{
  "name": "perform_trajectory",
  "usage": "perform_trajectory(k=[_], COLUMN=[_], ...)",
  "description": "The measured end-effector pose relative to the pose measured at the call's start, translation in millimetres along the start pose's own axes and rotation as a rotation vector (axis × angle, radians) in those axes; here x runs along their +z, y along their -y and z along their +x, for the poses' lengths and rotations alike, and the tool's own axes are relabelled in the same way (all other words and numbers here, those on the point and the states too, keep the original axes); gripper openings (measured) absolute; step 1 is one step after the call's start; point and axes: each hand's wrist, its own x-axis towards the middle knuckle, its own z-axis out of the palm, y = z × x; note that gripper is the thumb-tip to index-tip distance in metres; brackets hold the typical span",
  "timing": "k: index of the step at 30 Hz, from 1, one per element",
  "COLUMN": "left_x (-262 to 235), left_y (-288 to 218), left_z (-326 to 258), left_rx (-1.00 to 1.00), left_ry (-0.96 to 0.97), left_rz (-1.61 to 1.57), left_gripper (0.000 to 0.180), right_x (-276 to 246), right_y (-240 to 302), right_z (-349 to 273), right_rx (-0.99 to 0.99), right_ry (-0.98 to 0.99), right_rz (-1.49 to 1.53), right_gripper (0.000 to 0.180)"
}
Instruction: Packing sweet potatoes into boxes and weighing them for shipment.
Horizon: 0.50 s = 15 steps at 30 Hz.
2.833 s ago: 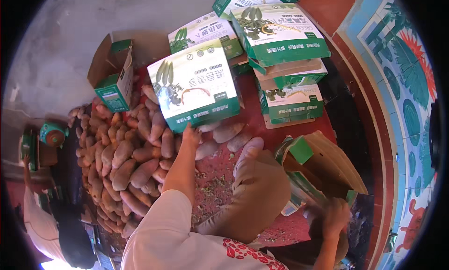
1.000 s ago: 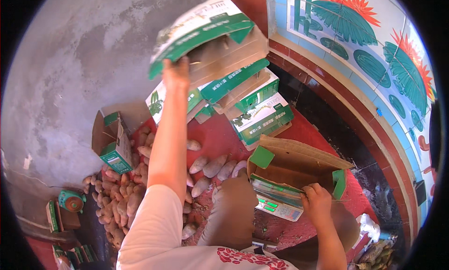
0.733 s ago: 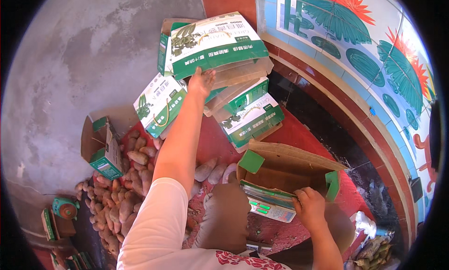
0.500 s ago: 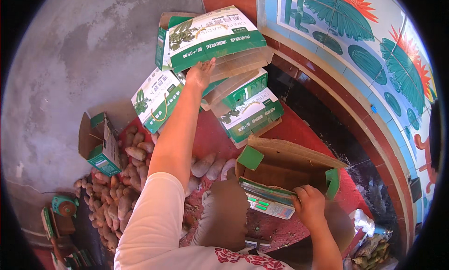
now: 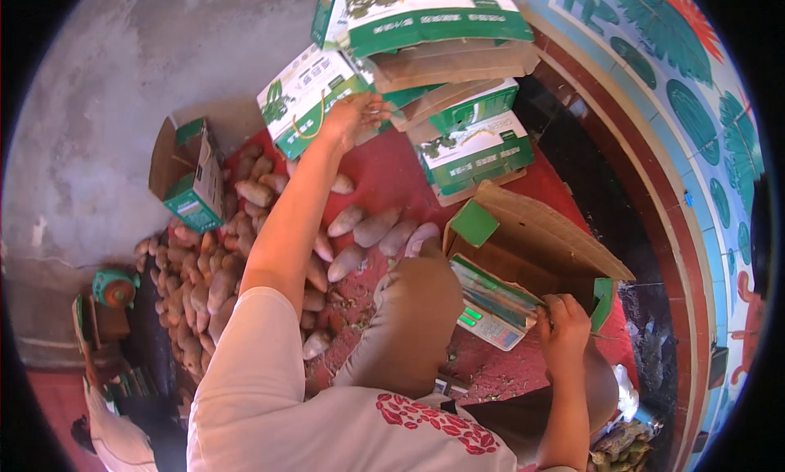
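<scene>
- Your left hand [image 5: 353, 116], upper centre of frame, fingers curled on the edge of the tilted green-and-white carton [image 5: 307, 96]; carton lies just left of it.
- Your right hand [image 5: 564, 335], lower right, pinches the open brown box [image 5: 531, 235] flap.

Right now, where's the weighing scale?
In the head view the weighing scale sits right of centre, inside the open brown carton, just left of the right hand and below the stacked green-and-white boxes.
</scene>
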Motion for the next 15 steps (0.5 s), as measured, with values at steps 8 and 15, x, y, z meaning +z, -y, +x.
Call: perform_trajectory(k=[8,15], left_x=[-152.2,-172.4], left_y=[212.5,316.0], left_z=[-103.1,-223.5], left_rx=[-0.047,-0.447], left_ry=[-0.125,-0.018], left_rz=[0.914,1.353], left_gripper=[0.031,0.029], right_x=[1.2,5.6], right_y=[6.4,1.2], right_z=[-0.3,-4.2], right_rx=[0.047,0.016], right_ry=[0.029,0.045], right_rz=[0.002,-0.099], right_gripper=[0.021,0.026])
